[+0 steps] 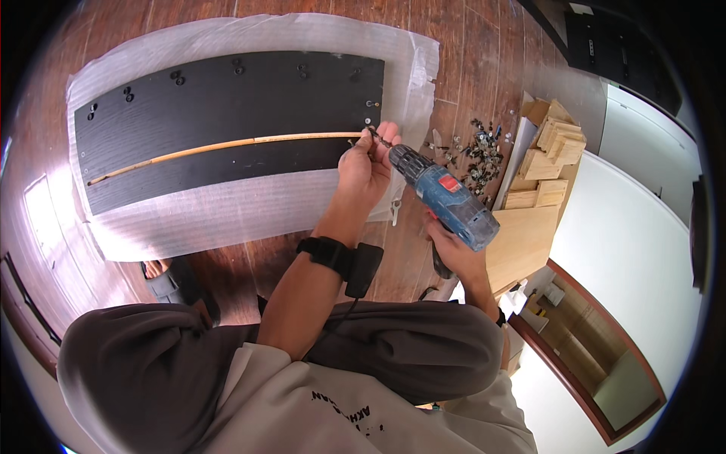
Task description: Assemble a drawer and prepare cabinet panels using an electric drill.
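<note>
My right hand [457, 250] grips the handle of a blue cordless drill [450, 197], whose black chuck points up and left toward the panel. A dark bit [382, 138] runs from the chuck to my left hand [367, 163]. There my thumb and finger are pinched together over a small piece that I cannot make out, while the other fingers are partly stretched. Both hands are over the right end of a long black panel [249, 98]. A thin light-brown strip [227, 150] runs lengthwise on it. Paired round black fittings [178, 78] line its far edge.
White foam sheeting [257, 30] lies under the panel on the wooden floor [454, 45]. To the right are a heap of small hardware [480, 159] and stacked wooden pieces [556, 147] on a box. A white panel [628, 250] stands farther right.
</note>
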The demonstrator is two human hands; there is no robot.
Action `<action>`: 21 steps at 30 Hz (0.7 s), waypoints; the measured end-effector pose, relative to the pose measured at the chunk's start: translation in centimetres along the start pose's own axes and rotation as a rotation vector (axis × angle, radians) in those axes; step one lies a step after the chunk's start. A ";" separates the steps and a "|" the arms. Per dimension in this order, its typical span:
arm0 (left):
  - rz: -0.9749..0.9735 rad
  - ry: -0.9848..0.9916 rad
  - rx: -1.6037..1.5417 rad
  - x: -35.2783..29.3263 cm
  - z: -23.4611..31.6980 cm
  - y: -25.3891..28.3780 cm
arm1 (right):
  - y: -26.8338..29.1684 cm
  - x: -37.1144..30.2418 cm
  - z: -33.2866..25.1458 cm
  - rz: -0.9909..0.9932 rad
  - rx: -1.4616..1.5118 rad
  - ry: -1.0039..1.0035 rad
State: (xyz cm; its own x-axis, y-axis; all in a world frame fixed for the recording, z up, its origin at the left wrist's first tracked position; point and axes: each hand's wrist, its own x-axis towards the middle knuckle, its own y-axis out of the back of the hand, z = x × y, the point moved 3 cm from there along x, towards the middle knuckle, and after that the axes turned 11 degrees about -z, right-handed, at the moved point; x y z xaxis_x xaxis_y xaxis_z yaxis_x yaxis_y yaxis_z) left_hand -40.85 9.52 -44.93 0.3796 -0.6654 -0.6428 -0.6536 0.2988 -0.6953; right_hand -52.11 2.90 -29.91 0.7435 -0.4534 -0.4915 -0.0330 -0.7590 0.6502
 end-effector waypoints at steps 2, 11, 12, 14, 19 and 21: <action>-0.006 0.008 -0.004 -0.1 -0.2 -0.1 | 0.1 -0.2 0.4 0.004 0.071 -0.041; 0.012 0.008 0.000 -0.2 -0.1 -0.3 | 0.2 -0.2 -0.3 -0.037 0.039 -0.134; 0.025 0.005 0.006 -0.3 0.0 -0.4 | 0.1 -0.1 -0.5 -0.034 0.137 -0.178; 0.020 0.012 0.009 -0.3 0.1 -0.4 | -0.1 0.0 -0.5 -0.034 0.234 -0.221; 0.029 0.043 0.047 0.2 -0.5 -0.1 | 0.8 0.3 -0.8 0.013 -0.171 0.106; 0.031 0.023 0.059 0.3 -0.4 -0.2 | 1.0 0.5 -1.5 0.003 -0.212 0.114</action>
State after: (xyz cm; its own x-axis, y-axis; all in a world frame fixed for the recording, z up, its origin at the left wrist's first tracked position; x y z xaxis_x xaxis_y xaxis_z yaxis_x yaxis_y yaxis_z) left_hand -40.87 8.95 -44.83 0.3444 -0.6703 -0.6574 -0.6251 0.3587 -0.6932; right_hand -50.80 2.56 -28.63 0.8146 -0.3910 -0.4284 0.0963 -0.6372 0.7647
